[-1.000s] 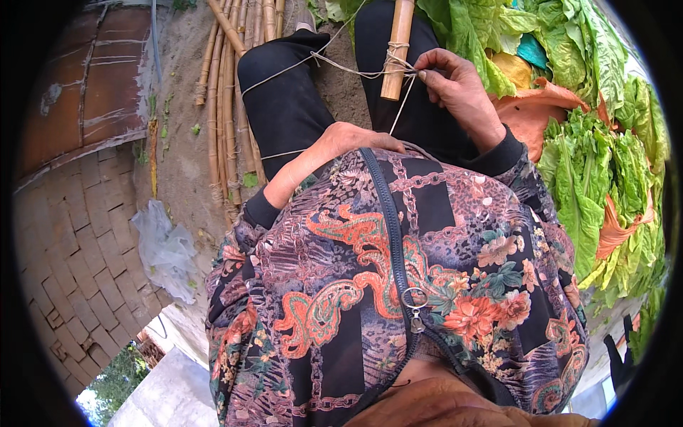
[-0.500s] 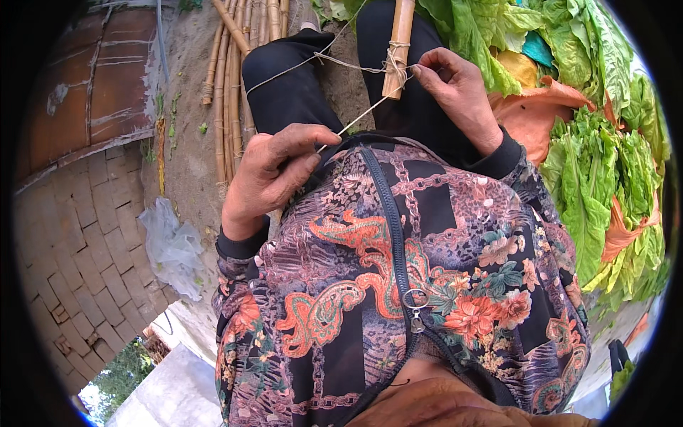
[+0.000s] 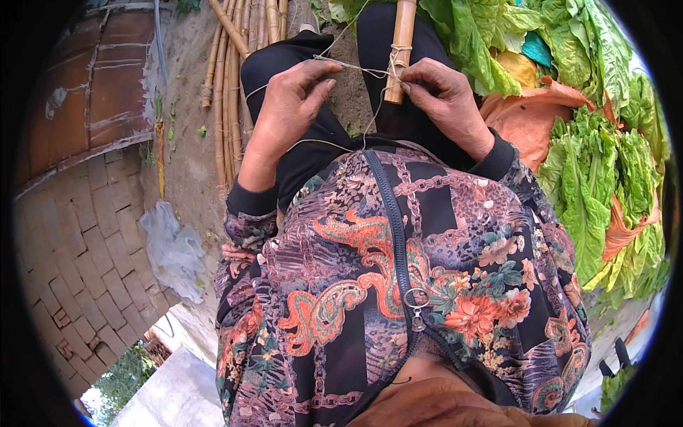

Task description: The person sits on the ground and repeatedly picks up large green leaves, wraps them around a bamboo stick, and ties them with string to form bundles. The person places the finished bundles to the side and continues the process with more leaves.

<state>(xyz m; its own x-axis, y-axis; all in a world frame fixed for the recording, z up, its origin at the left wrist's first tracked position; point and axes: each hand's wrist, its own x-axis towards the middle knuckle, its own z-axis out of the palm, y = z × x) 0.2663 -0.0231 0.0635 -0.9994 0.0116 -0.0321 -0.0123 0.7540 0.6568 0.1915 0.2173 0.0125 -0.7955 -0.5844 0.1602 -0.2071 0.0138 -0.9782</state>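
A bamboo pole [image 3: 403, 35] comes in from the top and ends between my knees, with light string [image 3: 363, 69] wound and knotted around it near that end. My right hand [image 3: 448, 103] is closed beside the pole's end, thumb and forefinger pinching the string at the knot. My left hand [image 3: 290, 99] is raised over my left knee, its thumb and forefinger closing on the strand that runs leftward from the pole. A loose length of the string droops from the pole toward my lap and across my left thigh.
Several bamboo poles [image 3: 229, 107] lie on the dirt ground at the left. Large green leaves [image 3: 580, 192] are heaped at the right, with orange cloth [image 3: 523, 117] among them. A clear plastic bag [image 3: 171, 245] lies by the brick paving [image 3: 92, 256].
My left hand has let go of the taut string end near my lap and moved up to the strand left of the pole. That end now hangs slack. My right hand has shifted slightly down-left.
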